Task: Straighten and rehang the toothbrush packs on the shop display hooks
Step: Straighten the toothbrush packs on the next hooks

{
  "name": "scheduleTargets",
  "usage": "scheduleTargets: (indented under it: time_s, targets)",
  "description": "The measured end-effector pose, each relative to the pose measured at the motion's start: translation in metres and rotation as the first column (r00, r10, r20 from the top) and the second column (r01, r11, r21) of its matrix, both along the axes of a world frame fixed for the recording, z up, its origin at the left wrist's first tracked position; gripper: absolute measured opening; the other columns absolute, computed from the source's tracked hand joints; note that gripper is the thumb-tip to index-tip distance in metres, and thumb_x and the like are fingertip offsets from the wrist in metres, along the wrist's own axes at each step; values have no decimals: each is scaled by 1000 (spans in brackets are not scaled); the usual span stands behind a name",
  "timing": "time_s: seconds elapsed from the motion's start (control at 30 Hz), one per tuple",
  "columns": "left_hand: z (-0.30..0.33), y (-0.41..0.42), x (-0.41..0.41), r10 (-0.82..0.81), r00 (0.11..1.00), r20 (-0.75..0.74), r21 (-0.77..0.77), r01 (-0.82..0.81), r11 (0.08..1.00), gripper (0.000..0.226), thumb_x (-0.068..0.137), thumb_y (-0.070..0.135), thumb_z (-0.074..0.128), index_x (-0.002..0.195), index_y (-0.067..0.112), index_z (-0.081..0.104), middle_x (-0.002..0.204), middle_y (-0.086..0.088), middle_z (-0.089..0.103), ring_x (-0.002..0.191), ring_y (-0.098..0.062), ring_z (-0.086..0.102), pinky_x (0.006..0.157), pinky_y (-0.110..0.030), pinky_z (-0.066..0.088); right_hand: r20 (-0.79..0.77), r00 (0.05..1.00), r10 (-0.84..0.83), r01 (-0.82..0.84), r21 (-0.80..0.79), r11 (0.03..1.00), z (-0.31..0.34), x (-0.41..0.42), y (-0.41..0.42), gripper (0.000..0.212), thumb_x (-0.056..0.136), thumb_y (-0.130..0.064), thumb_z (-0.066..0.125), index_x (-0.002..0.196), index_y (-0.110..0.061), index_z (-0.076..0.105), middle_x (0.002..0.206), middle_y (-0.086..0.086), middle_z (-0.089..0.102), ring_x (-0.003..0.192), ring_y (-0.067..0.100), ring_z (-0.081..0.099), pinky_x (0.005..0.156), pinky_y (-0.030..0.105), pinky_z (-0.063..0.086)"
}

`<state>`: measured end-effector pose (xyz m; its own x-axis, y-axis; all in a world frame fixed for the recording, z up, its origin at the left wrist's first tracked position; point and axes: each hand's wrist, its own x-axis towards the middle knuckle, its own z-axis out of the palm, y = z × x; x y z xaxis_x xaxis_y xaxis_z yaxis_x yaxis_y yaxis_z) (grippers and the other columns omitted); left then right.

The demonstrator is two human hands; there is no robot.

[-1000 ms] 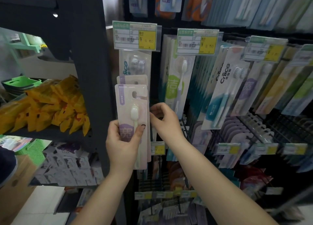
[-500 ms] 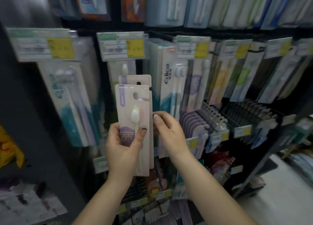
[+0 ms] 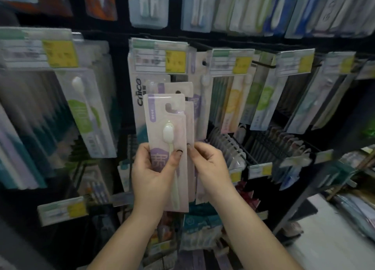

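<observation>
My left hand (image 3: 152, 171) grips a small stack of pale pink and purple toothbrush packs (image 3: 165, 125), held upright in front of the display, thumb across the front pack. A white brush head shows through the front blister, and its hang hole is at the top. My right hand (image 3: 209, 164) pinches the right edge of the packs behind the front one. A further pack of the same kind (image 3: 182, 89) sticks up behind the stack. A bare black hook (image 3: 263, 65) juts out to the upper right, just behind the price tags.
Rows of hanging toothbrush packs fill the black rack, with yellow-and-white price tags (image 3: 160, 58) at the hook ends. A white and green pack (image 3: 87, 115) hangs at the left. Lower hooks (image 3: 229, 148) carry more packs. Pale floor (image 3: 334, 239) shows at the lower right.
The view has swung right along the rack, so the yellow snack shelf is gone. Both hands kept the packs, and my right hand moved in against their right edge.
</observation>
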<state>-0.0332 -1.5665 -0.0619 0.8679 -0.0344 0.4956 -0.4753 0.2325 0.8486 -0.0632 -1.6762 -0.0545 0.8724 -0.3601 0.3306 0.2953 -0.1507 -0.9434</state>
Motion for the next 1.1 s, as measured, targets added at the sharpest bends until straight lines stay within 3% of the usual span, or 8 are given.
scheduleTargets:
  time_s: [0.1, 0.17, 0.3, 0.4, 0.5, 0.7, 0.83, 1.1]
  targets:
    - [-3, -13, 1, 19, 1000, 22, -6, -19, 1000, 27, 74, 29, 74, 80, 20, 49, 70, 18, 60, 64, 2, 56, 61, -12, 47, -3, 1000, 29, -29, 9, 1000, 0, 1, -20, 21, 93, -11, 51, 81, -18, 66, 58, -18, 62, 55, -8, 54, 53, 7, 38]
    - [-5, -19, 0, 50, 998, 31, -20, -49, 999, 20, 73, 26, 67, 79, 20, 48, 68, 20, 59, 63, 3, 55, 61, -12, 46, -1, 999, 37, -37, 13, 999, -1, 2, -29, 21, 93, -13, 52, 78, -17, 66, 62, -14, 63, 62, -2, 56, 59, 14, 43]
    - [-9, -28, -2, 129, 991, 19, -84, -127, 988, 17, 75, 25, 62, 80, 19, 46, 65, 23, 57, 61, 6, 53, 61, -10, 45, 40, 999, 25, -26, 28, 999, -2, 4, -41, 36, 86, -29, 56, 76, 5, 59, 73, 17, 55, 72, 23, 51, 67, 39, 41]
    - [-10, -33, -7, 188, 982, 12, -102, -186, 977, 26, 78, 27, 69, 77, 19, 45, 63, 22, 57, 60, 5, 53, 59, -10, 45, 40, 998, 41, -42, 24, 999, -3, 2, -52, 25, 91, -21, 55, 78, -3, 65, 78, 22, 60, 77, 25, 55, 73, 44, 47]
    - [-13, -35, -10, 242, 970, 4, -101, -240, 965, 29, 76, 29, 71, 74, 22, 44, 62, 19, 56, 59, 3, 51, 58, -14, 46, 30, 997, 65, -65, 7, 998, -6, 0, -60, 29, 93, -20, 53, 82, 6, 62, 79, 25, 58, 76, 23, 52, 73, 39, 42]
    - [-18, -30, -8, 303, 953, -30, -83, -304, 949, 32, 68, 44, 74, 76, 27, 49, 70, 17, 59, 67, -4, 57, 65, -22, 52, -20, 999, -34, 35, 77, 996, -11, -7, -73, 22, 93, -20, 52, 77, -19, 67, 77, 3, 67, 75, 18, 61, 73, 41, 51]
    - [-16, -26, -6, 314, 948, -40, -73, -317, 946, 26, 64, 40, 68, 77, 27, 50, 71, 17, 60, 67, 1, 57, 64, -17, 51, -37, 978, -204, 207, 198, 958, -18, -9, -82, 27, 95, -25, 49, 74, -18, 64, 71, 0, 65, 69, 20, 59, 67, 35, 47]
    - [-14, -25, 2, 298, 955, -5, -43, -298, 954, 24, 66, 38, 67, 81, 28, 51, 79, 11, 60, 68, 4, 57, 63, -12, 48, -34, 936, -351, 351, 176, 920, -18, -2, -97, 31, 97, -22, 46, 69, -17, 57, 62, -10, 58, 60, 8, 52, 60, 26, 42]
